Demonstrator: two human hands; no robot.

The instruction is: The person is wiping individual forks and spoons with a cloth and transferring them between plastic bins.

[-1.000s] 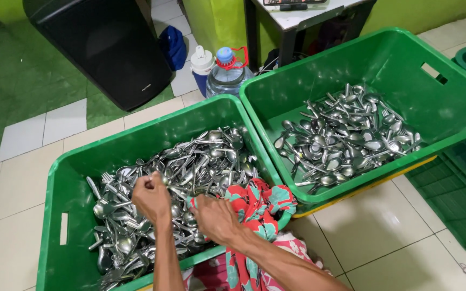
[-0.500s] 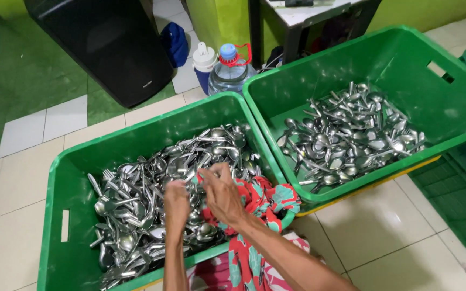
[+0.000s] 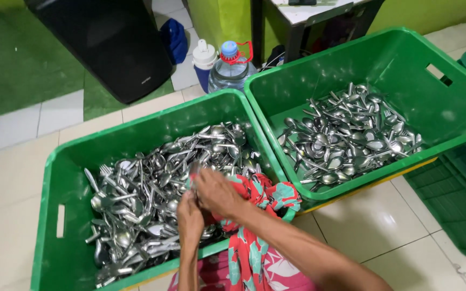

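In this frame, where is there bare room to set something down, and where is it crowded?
Bare green floor shows in the right green plastic crate beyond its pile of steel spoons. The tiled floor before that crate is also free. The left green crate is crowded with steel cutlery, both hands and a red patterned cloth.

A second ago the left hand (image 3: 190, 214) was raised apart over the middle of the cutlery heap (image 3: 157, 188) in the near green crate (image 3: 55, 178), closed on a piece, while the right hand (image 3: 218, 191) lay by the red floral cloth (image 3: 254, 215) at the crate's near rim. Since then the two have come together: now they touch just beside the cloth, over the heap's right part, the right hand lying over the left.
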